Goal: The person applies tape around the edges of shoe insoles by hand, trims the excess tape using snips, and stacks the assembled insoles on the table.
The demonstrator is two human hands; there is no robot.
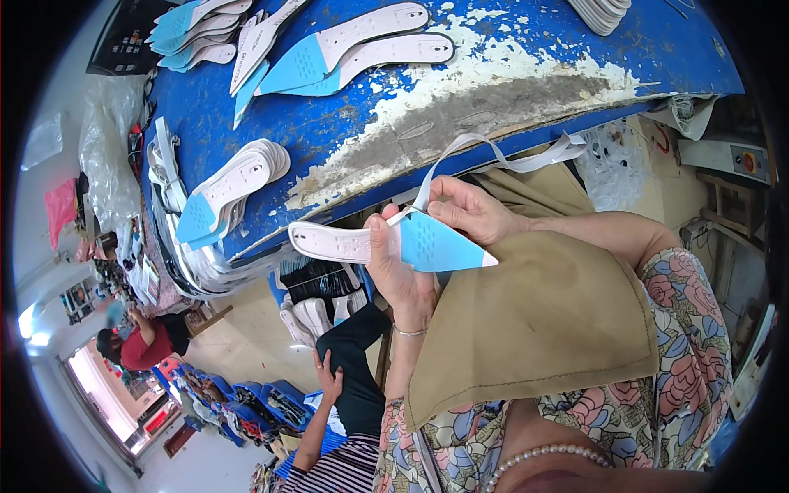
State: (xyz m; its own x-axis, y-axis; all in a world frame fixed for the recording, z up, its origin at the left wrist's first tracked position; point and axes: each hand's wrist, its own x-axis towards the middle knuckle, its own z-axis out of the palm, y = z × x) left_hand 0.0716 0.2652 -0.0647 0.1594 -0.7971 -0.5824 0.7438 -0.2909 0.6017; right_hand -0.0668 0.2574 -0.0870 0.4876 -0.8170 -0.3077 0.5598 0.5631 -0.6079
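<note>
My left hand (400, 282) grips a shoe insole (440, 244) near its middle, with the thumb across its pale pink face. The insole has a narrow pink heel end and a light blue pointed front with a dotted patch. Closed at the far edge of the blue part, my right hand (470, 209) pinches a white strip (520, 160) where it meets the insole. From there the strip loops up and trails right over the table edge. My right fingertips are partly hidden behind the insole and strip.
The worn blue table (325, 148) holds insole stacks (238, 177), more insoles (362, 53) farther back and a black box (123, 37). White strips (164, 152) hang at its left end. Below stands a blue crate (283, 275) of insoles. A seated person's leg (353, 353) is close on the left.
</note>
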